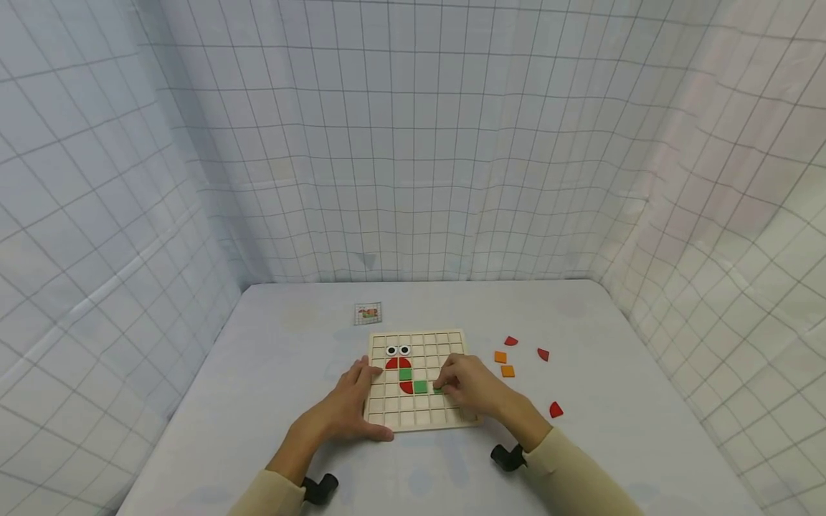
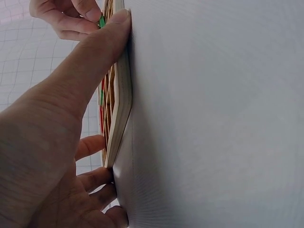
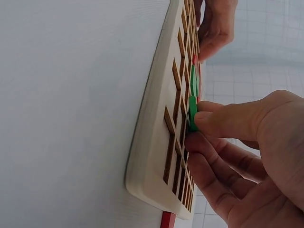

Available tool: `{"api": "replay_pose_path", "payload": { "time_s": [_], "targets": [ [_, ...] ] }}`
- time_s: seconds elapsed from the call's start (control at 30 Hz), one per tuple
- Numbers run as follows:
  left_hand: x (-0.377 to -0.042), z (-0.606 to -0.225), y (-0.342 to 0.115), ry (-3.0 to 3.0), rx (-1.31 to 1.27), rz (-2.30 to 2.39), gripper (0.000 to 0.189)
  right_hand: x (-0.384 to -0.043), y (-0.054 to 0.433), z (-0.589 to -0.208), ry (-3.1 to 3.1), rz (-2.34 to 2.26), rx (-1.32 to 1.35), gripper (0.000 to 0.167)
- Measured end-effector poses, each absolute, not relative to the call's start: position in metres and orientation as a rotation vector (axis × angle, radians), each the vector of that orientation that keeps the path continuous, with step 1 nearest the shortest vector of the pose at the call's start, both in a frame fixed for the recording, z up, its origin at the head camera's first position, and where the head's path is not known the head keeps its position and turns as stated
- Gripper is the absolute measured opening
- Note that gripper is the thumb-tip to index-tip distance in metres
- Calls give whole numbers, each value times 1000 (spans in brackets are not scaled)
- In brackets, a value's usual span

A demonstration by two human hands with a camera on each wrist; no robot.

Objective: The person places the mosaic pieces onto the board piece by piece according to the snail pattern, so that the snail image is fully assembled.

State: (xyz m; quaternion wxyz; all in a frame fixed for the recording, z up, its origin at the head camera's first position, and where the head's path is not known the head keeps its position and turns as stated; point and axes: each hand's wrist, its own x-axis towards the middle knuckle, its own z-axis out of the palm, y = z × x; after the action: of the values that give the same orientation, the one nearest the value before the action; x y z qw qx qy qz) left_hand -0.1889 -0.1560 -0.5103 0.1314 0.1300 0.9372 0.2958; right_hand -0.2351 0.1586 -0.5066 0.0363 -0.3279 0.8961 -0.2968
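A pale wooden grid board (image 1: 442, 350) lies flat on the table. My left hand (image 1: 348, 403) spans its near left corner, thumb along the front edge and the spread fingers by the left side, the index fingertip touching the frame. With thumb and fingertips my right hand (image 1: 472, 384) pinches a green square tile (image 3: 192, 114), slightly tilted over the grid cells right of another green tile (image 1: 421, 387). Upper left on the board sit two eye pieces (image 1: 398, 350), red quarter-round pieces (image 1: 391, 363), a green square (image 1: 405, 374) and a lower red piece (image 1: 406, 388).
Right of the board lie two orange squares (image 1: 500, 357) and several loose red quarter-round pieces (image 1: 556, 410). A small picture card (image 1: 368, 313) lies behind the board. Grid-patterned white curtains (image 1: 413, 179) enclose the white table (image 1: 303, 315) at the back and sides.
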Motion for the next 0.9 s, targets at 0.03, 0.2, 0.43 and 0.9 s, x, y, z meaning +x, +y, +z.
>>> {"api": "replay_pose_path", "payload": {
  "time_s": [0.03, 0.2, 0.43, 0.9],
  "targets": [
    [-189, -511, -156, 2721, 380, 858, 126, -235, 158, -507, 2748, -919, -1010, 16],
    [-188, -510, -157, 2722, 383, 862, 126, -236, 158, -509, 2735, -955, -1026, 16],
    [-190, -511, -157, 2719, 390, 860, 126, -238, 157, -509, 2747, -952, -1021, 15],
    [-188, -508, -156, 2714, 396, 868, 126, -240, 157, -509, 2734, -966, -1000, 15]
  ]
}}
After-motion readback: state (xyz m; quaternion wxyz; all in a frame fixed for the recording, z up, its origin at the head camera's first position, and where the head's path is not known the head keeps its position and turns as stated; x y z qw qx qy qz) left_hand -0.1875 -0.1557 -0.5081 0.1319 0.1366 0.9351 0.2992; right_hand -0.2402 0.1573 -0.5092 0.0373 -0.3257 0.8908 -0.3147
